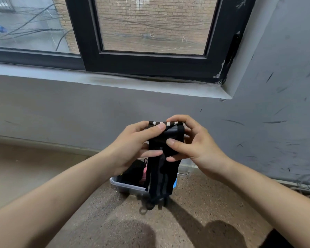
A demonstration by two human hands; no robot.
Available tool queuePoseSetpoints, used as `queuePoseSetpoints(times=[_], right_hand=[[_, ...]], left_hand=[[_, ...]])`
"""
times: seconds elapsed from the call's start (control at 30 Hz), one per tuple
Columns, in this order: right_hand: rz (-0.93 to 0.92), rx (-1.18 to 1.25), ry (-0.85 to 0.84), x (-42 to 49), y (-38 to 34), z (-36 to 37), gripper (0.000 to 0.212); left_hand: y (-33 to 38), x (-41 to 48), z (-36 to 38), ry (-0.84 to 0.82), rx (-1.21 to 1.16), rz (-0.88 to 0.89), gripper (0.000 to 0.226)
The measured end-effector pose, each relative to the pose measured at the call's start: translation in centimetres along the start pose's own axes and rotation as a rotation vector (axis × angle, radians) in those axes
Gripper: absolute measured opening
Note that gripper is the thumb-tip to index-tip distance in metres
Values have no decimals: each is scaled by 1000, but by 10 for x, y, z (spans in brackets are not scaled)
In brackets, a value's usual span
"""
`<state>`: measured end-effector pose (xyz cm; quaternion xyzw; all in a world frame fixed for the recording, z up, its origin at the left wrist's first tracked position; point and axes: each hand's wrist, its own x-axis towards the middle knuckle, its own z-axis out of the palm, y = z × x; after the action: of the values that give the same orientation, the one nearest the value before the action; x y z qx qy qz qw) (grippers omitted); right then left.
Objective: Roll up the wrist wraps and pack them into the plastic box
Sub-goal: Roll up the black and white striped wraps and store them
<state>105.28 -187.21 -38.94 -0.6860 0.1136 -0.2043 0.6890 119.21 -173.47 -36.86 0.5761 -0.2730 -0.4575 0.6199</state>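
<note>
Floor (pixel 204 203): carries the plastic box (pixel 125 187) near its wall edge.
Wrist wrap (pixel 170 169): held above the box, top end folded over, tail hanging free.
Left grip (pixel 132 145): pinches the folded top.
Right grip (pixel 195 145): fingers curled round the same fold.
Risk: slack thumb pressure lets the fold unwind; the dangling tail may snag the box rim.

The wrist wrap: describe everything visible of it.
The wrap is a long black fabric strip with grey lengthwise stripes; its top end, striped black and white, is folded over. The left hand and right hand pinch that top. The rest hangs free in front of the box, ending in a blurred loop.
</note>
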Motion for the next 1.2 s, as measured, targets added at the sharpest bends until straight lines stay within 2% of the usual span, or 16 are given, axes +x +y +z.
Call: queuePoseSetpoints(times=[0.13, 0.27, 0.4, 0.5, 0.7, 0.77, 0.83, 0.93, 1.1, 1.2], right_hand=[[3, -125, -7, -1, -6, -3, 53], [144, -16, -86, -1, -9, -6, 69], [214, 94, -77, 3, -11, -6, 51], [209, 46, -65, 2, -11, -4, 49], [161, 80, 12, 2, -7, -4, 44], [155, 133, 46, 3, -7, -4, 45], [145, 189, 78, 3, -7, -5, 48], [107, 201, 81, 3, -11, -6, 51], [24, 84, 104, 2, -4, -7, 58], [-44, -5, 90, 1, -1, -9, 61]], left_hand=[[2, 2, -7, 37, -11, 33, 28], [1, 3, -9, 55, -40, 83, 30], [-1, 4, -9, 74, 26, 226, 42], [-8, 4, -9, 111, 177, 340, 53], [-13, 4, -10, 75, 446, 478, 57], [-15, 4, -8, 85, 429, 430, 61], [-16, 2, -2, 95, 305, 310, 63], [-18, 0, 2, 58, 155, 162, 52], [-12, -3, 6, 7, 37, 68, 39], [-7, -4, 5, 9, -16, 36, 50]])
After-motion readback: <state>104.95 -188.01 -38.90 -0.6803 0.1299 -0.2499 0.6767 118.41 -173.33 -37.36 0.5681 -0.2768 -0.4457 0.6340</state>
